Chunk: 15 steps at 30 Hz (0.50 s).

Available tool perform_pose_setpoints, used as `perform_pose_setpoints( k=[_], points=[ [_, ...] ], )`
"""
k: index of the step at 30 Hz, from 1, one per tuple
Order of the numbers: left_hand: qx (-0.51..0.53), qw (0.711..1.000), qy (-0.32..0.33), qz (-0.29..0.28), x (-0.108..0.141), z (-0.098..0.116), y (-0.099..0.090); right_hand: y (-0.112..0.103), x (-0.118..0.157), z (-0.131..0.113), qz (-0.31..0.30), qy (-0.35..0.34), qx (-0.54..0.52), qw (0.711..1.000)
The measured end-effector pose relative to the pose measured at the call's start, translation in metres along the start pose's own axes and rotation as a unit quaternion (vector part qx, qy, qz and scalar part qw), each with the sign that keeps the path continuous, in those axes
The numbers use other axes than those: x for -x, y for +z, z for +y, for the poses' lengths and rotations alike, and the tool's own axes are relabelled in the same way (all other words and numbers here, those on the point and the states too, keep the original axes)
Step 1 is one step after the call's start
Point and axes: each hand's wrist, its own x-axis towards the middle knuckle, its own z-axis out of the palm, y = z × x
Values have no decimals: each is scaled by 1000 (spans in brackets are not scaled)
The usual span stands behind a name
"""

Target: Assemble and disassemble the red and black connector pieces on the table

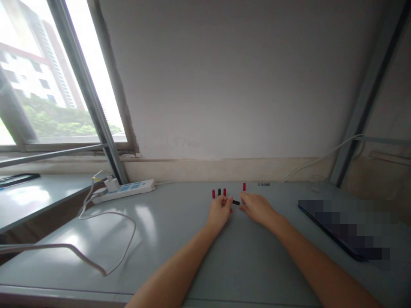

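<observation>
My left hand (220, 210) is closed, its fingertips at the left end of a small black cylinder (236, 202). My right hand (257, 206) is closed in a pinch at the cylinder's other end. A bit of red shows beneath the left fingers, mostly hidden. Just beyond the left hand stand two small red cylinders (213, 193) and a black one (219, 191). Another red cylinder (244, 187) stands behind the right hand. Several tiny grey pieces (263, 184) lie in a row farther right.
The grey tabletop (154, 256) meets a wall at the back. On the left lie a white power strip (128, 189) and a looping white cable (105, 271). A dark flat object (334, 233), partly pixelated, lies at the right. Metal posts (356, 115) rise on both sides.
</observation>
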Motion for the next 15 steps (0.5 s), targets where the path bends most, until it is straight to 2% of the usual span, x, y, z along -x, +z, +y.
perform_pose_setpoints(
  k=[8, 10, 15],
  points=[
    [51, 995, -9, 83, -6, -7, -3, 1, 0, 6, -1, 7, -24, 1000],
    [51, 996, -9, 79, -7, -7, -4, 4, -2, 8, 8, 5, -57, 998],
    [11, 999, 34, 21, -4, -4, -2, 11, -6, 8, 26, -49, -191, 980]
  ],
)
